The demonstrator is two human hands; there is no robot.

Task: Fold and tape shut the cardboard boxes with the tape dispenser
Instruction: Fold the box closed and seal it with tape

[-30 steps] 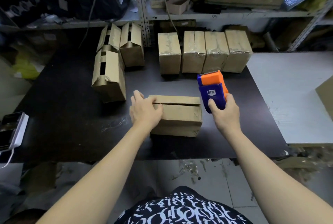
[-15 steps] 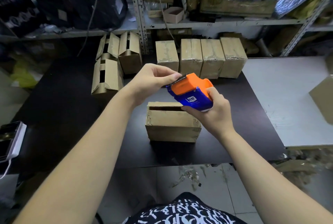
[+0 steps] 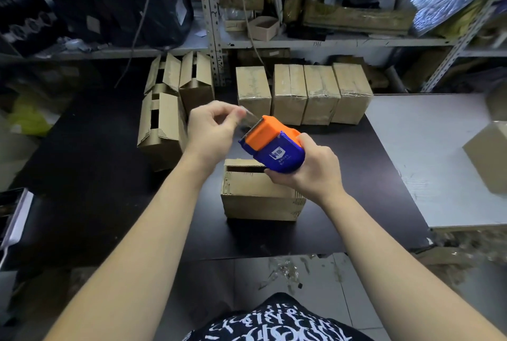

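A person's right hand (image 3: 307, 176) is gripping an orange and blue tape dispenser (image 3: 274, 145), fingers curled round its body, holding it just above a cardboard box (image 3: 258, 199) sitting on the dark table (image 3: 96, 176). The left hand (image 3: 211, 132) is pinching the clear tape end (image 3: 249, 116) at the dispenser's toothed edge (the box's top is showing a gap along its far side). Four taped boxes (image 3: 304, 93) are standing behind, open-flapped ones (image 3: 164, 124) to their left.
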